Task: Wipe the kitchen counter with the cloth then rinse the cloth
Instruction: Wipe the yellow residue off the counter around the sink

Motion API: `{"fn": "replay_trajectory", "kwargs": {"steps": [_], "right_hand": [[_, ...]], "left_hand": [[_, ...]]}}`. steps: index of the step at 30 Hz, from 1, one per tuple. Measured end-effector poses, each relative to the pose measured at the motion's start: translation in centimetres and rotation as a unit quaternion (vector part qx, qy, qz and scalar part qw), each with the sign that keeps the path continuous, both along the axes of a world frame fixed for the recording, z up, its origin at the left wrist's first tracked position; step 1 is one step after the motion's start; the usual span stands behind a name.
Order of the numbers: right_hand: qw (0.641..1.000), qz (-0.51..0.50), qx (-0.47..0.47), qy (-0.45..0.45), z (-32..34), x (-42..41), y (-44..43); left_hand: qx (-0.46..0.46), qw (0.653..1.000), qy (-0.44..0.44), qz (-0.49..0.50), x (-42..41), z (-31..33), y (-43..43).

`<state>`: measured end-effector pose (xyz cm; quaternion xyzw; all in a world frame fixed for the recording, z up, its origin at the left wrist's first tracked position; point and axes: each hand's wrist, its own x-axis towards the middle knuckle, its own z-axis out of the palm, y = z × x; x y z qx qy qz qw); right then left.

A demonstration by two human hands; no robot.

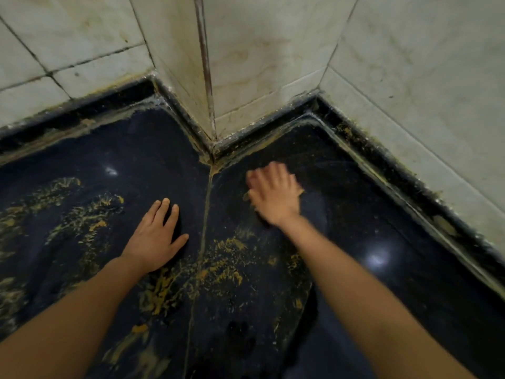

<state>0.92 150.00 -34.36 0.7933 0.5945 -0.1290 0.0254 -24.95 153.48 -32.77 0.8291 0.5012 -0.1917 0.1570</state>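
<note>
Wiping the dark desk (355,203), streaked with yellow residue (224,272), should proceed in overlapping strokes from the tiled corner (210,127) outward, left hand (153,239) flat and bracing, the blurred right hand (273,192) of indeterminable grip, the cloth presumably hidden beneath it.

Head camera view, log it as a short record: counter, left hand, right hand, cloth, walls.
counter: dark, glossy, smeared with yellowish residue, seam down the middle
left hand: flat on counter, fingers straight, holding nothing
right hand: motion-blurred, on counter near the wall corner
cloth: yellowish edge peeking from under right hand, mostly hidden
walls: pale stained tiles, grimy at the base
</note>
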Motion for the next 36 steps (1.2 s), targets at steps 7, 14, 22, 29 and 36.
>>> {"fn": "replay_trajectory", "kwargs": {"steps": [7,14,22,29,36], "right_hand": [[0.985,0.169,-0.016,0.031,-0.2,-5.3,-1.6],[0.979,-0.203,0.002,-0.019,0.0,9.3,-5.9],[0.964,-0.265,-0.001,0.013,0.2,-0.7,-2.7],[0.997,0.064,-0.018,0.048,0.3,-10.3,-4.3],[0.962,-0.270,-0.032,-0.022,0.5,3.3,-13.5]], "left_hand": [[-0.002,1.000,-0.027,0.007,-0.4,0.0,0.2],[-0.007,1.000,0.001,-0.001,0.0,0.4,0.2],[-0.009,1.000,0.006,-0.025,-0.5,0.5,0.4],[-0.008,0.999,0.000,-0.043,-0.7,0.5,0.8],[-0.030,0.999,-0.003,-0.045,-0.8,0.7,0.9]]}}
